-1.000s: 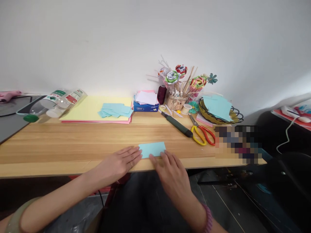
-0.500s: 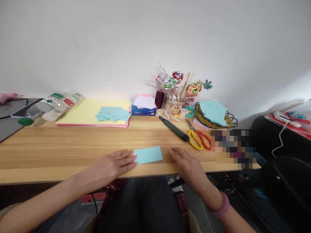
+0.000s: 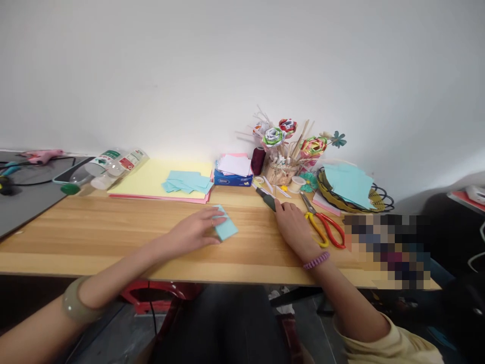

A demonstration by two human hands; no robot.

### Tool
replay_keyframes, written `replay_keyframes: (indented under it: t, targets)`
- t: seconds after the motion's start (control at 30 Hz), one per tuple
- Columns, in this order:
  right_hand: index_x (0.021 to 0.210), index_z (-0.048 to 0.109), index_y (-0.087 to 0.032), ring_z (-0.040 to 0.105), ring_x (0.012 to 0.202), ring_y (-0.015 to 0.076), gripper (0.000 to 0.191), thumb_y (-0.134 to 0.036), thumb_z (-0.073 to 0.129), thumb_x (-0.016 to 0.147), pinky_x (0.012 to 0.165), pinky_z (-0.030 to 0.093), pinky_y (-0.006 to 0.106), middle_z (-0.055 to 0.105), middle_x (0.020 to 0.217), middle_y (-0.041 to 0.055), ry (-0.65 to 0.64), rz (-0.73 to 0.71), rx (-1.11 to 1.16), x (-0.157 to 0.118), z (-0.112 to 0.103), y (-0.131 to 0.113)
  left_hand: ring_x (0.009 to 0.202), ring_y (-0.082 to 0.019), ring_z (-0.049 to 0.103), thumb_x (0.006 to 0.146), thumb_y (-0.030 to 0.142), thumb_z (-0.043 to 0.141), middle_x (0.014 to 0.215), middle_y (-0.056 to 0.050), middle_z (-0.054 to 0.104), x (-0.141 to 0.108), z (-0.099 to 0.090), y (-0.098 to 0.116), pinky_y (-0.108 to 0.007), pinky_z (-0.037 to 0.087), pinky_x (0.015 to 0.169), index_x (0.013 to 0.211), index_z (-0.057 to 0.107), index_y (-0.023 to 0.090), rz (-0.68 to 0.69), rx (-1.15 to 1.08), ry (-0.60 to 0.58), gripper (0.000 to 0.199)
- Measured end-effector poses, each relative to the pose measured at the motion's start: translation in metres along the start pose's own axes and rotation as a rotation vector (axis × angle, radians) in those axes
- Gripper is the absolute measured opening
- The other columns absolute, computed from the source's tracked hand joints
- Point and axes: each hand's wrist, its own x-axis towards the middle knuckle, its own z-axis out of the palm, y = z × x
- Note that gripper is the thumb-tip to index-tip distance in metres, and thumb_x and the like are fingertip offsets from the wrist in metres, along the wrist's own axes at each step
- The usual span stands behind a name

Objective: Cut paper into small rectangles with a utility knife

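Note:
A light blue paper piece (image 3: 228, 230) lies on the wooden table, partly under the fingers of my left hand (image 3: 199, 226). Those fingers are spread and rest on it. My right hand (image 3: 295, 225) is wrapped over the dark green utility knife (image 3: 268, 200), whose far end shows beyond the fingers. Just right of that hand lie scissors (image 3: 333, 230) with one yellow and one red handle. Farther back, several light blue pieces (image 3: 185, 181) sit on a stack of yellow and pink sheets (image 3: 132, 182).
At the back are a blue box (image 3: 233, 179) with papers, a jar (image 3: 280, 172) of paper flowers, and a basket (image 3: 343, 202) with blue sheets. Plastic bottles (image 3: 117, 164) lie at the left. The table's front edge (image 3: 227, 280) is near my legs.
The paper has turned and shifted back with my left hand now over it. My right hand has moved back onto the utility knife. The view has shifted, too.

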Motion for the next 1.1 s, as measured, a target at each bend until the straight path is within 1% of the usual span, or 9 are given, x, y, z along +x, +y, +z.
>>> replay_keyframes:
  t: [0.1,0.17,0.23,0.3,0.4,0.47,0.63,0.9,1.1]
  targets:
    - [0.129,0.043,-0.005,0.061,0.088,0.0219,0.040,-0.013,0.043,0.089,0.069,0.051,0.034,0.059,0.105,0.0169,0.016,-0.045,0.018,-0.015,-0.008,-0.001,0.131,-0.026,0.037,0.078,0.041,0.067,0.141,-0.018,0.039,0.000,0.001,-0.010,-0.041,0.032,0.107,0.133,0.044,0.011,-0.087,-0.003,-0.093,0.067]
    - [0.132,0.039,-0.004,0.063,0.080,0.0220,0.042,-0.016,0.037,0.091,0.058,0.050,0.031,0.058,0.107,0.0195,0.019,-0.079,0.049,-0.030,-0.016,-0.002,0.131,-0.028,0.036,0.076,0.049,0.067,0.141,-0.019,0.039,0.001,0.005,-0.008,-0.042,0.030,0.107,0.133,0.045,0.011,-0.104,0.021,-0.108,0.072]
    - [0.132,0.040,-0.008,0.063,0.075,0.0190,0.042,-0.023,0.034,0.094,0.055,0.050,0.028,0.059,0.107,0.0170,0.012,-0.138,0.097,-0.048,-0.023,-0.002,0.131,-0.028,0.036,0.078,0.051,0.064,0.140,-0.018,0.040,0.003,0.009,-0.004,-0.043,0.030,0.107,0.132,0.047,0.014,-0.090,0.044,-0.090,0.068]
    - [0.132,0.040,-0.013,0.063,0.073,0.0152,0.042,-0.027,0.035,0.094,0.058,0.051,0.025,0.060,0.103,0.0121,-0.009,-0.228,0.164,-0.067,-0.029,-0.001,0.130,-0.027,0.038,0.081,0.050,0.061,0.139,-0.017,0.042,0.004,0.012,-0.002,-0.041,0.031,0.106,0.130,0.050,0.016,-0.074,0.050,-0.072,0.060]
    - [0.136,0.037,-0.016,0.064,0.070,0.0126,0.045,-0.021,0.035,0.092,0.060,0.052,0.023,0.061,0.101,0.0092,-0.088,-0.389,0.361,-0.091,-0.036,-0.002,0.130,-0.024,0.039,0.084,0.048,0.058,0.138,-0.015,0.044,0.005,0.014,-0.004,-0.038,0.032,0.106,0.127,0.053,0.017,-0.064,0.037,-0.059,0.053]
    - [0.137,0.036,-0.018,0.064,0.066,0.0117,0.047,-0.016,0.036,0.090,0.059,0.052,0.023,0.060,0.102,0.0087,-0.142,-0.447,0.443,-0.101,-0.038,-0.004,0.130,-0.021,0.040,0.084,0.047,0.058,0.138,-0.013,0.044,0.005,0.013,-0.007,-0.036,0.032,0.106,0.126,0.054,0.018,-0.059,0.029,-0.057,0.051]
    - [0.136,0.039,-0.021,0.062,0.056,0.0114,0.050,-0.014,0.041,0.087,0.051,0.050,0.024,0.059,0.099,0.0078,-0.173,-0.459,0.388,-0.101,-0.041,-0.008,0.128,-0.020,0.042,0.086,0.044,0.057,0.135,-0.011,0.048,0.005,0.013,-0.011,-0.034,0.034,0.105,0.121,0.058,0.019,-0.042,0.008,-0.041,0.043]
    - [0.135,0.043,-0.024,0.062,0.059,0.0108,0.046,-0.018,0.042,0.089,0.052,0.048,0.022,0.059,0.098,0.0072,-0.147,-0.450,0.332,-0.090,-0.035,0.002,0.126,-0.018,0.045,0.091,0.045,0.047,0.135,-0.005,0.048,0.004,0.020,-0.016,-0.034,0.036,0.104,0.118,0.061,0.024,-0.041,0.002,-0.006,0.036]
    - [0.136,0.041,-0.024,0.062,0.062,0.0102,0.047,-0.019,0.042,0.089,0.054,0.048,0.021,0.059,0.098,0.0074,-0.142,-0.471,0.352,-0.087,-0.036,0.005,0.126,-0.019,0.046,0.095,0.037,0.039,0.134,-0.005,0.050,0.004,0.021,-0.015,-0.037,0.036,0.104,0.128,0.051,0.019,-0.087,0.011,0.003,0.039]
